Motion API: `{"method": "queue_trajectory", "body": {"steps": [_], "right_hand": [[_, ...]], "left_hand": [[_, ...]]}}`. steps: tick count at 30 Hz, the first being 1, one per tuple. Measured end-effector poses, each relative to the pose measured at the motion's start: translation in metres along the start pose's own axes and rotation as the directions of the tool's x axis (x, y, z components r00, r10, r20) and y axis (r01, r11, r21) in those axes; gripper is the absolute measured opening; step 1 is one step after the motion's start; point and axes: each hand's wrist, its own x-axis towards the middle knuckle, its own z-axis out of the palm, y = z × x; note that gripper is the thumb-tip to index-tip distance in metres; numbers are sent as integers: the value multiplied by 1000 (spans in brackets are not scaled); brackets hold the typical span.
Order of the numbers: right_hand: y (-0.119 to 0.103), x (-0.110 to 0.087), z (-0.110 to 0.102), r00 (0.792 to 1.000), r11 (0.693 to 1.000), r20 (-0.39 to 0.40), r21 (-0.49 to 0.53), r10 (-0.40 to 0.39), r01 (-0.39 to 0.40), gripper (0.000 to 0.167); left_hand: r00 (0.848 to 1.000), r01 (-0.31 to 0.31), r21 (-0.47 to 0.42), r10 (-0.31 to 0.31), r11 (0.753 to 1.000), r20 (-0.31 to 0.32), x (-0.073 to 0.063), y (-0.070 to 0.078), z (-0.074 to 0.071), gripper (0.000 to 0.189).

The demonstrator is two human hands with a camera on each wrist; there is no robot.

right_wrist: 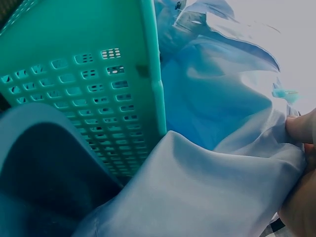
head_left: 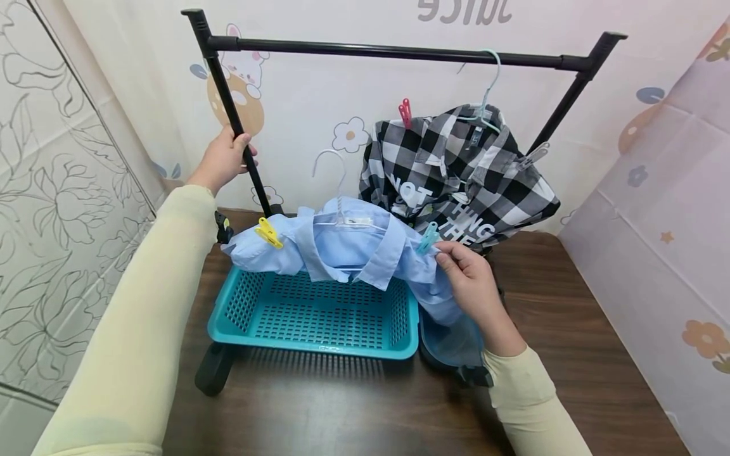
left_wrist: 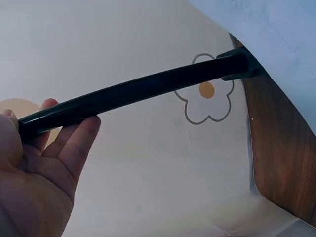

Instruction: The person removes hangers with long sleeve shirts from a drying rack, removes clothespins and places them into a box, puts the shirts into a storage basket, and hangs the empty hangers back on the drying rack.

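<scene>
With my left hand (head_left: 225, 158) I hold the left post (head_left: 229, 104) of a black clothes rack, fingers and thumb about it in the left wrist view. A light blue collared shirt (head_left: 379, 259) is spread on a white hanger (head_left: 344, 172), whose hook stands up free of the rack's bar. One shoulder carries a yellow clothespin (head_left: 268, 233), the other a light blue clothespin (head_left: 428, 237). My right hand (head_left: 470, 282) pinches the shirt's fabric just beside the blue clothespin. In the right wrist view the sleeve (right_wrist: 212, 182) droops from my thumb and fingers.
A black-and-white checked shirt (head_left: 393, 158) hangs from the crossbar (head_left: 342, 48), with a red clothespin (head_left: 405, 114) and a grey clothespin (head_left: 533, 156). Under the blue shirt sits a teal basket (head_left: 313, 350). Right of it, a blue-grey container (head_left: 450, 348) stands on the brown table (head_left: 319, 411).
</scene>
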Motion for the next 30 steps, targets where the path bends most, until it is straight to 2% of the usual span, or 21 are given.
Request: {"method": "queue_trajectory", "body": {"steps": [4,7,11,14,16,19,23,27,30], "right_hand": [[0,0,-1,1000,1000,6,-3,-7,7,20],[-1,0,-2,1000,1000,3,-8,-9,9,20],[-2,-1,-3,1000,1000,1,-10,-6,6,20],[-4,-3,-3,1000,1000,9,-10,-2,2,20],[-6,-4,-4,1000,1000,11,-10,0,0,20],[-9,-5,-4,1000,1000,6,-17,-3,3,20],[-11,-6,-4,1000,1000,7,-18,-19,19,19],[-13,-6,-4,1000,1000,7,-21,-22,22,19],[-14,-6,-4,1000,1000,3,-24,-19,19,20]], "left_hand": [[1000,-10,13,10,1000,5,-1,1,0,40],[1000,-7,85,8,996,-4,-4,6,-3,48],[997,70,188,-66,980,-27,-12,19,-13,65],[987,153,175,-141,973,-78,-24,31,-21,71],[980,170,135,-153,976,-128,-35,38,-22,68],[975,130,64,-116,989,-189,-54,48,-19,60],[982,36,15,-33,999,-188,-81,56,-15,51],[993,-35,-15,33,999,-118,-105,55,-13,51],[997,-61,-53,58,997,-43,-120,47,-15,53]]}}
